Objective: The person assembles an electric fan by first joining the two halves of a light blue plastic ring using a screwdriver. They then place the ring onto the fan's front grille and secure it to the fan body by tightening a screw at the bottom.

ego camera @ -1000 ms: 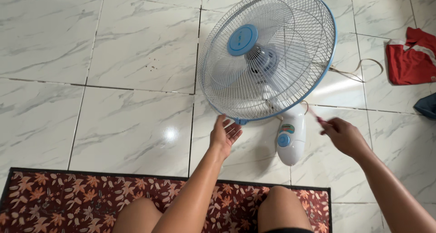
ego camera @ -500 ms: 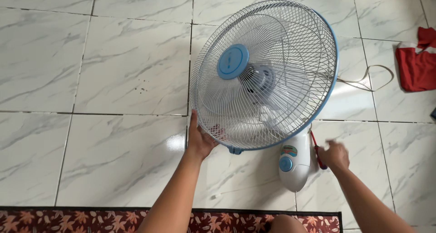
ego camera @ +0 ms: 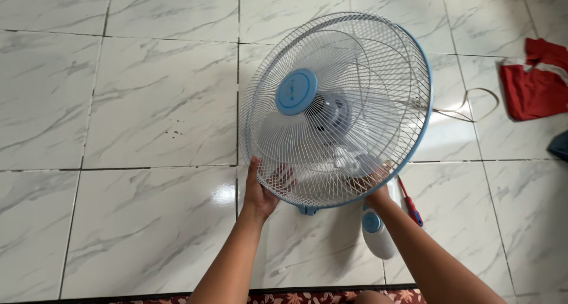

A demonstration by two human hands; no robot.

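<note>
Here the fan (ego camera: pixel 337 111) stands tilted on the white tiled floor (ego camera: pixel 148 103), its base (ego camera: pixel 378 236) near me. My left hand (ego camera: pixel 260 191) grasps the lower rim of its wire cage, and my right hand (ego camera: pixel 373 185) grips the rim too. A red screwdriver (ego camera: pixel 410 202) lies just beside the base, and a red cloth (ego camera: pixel 532 82) lies well apart.

One white wire-caged electric fan with a blue rim (ego camera: pixel 331 111) is present, along with one red-handled screwdriver (ego camera: pixel 411 202). One crumpled red cloth (ego camera: pixel 532 82) is also there.
</note>
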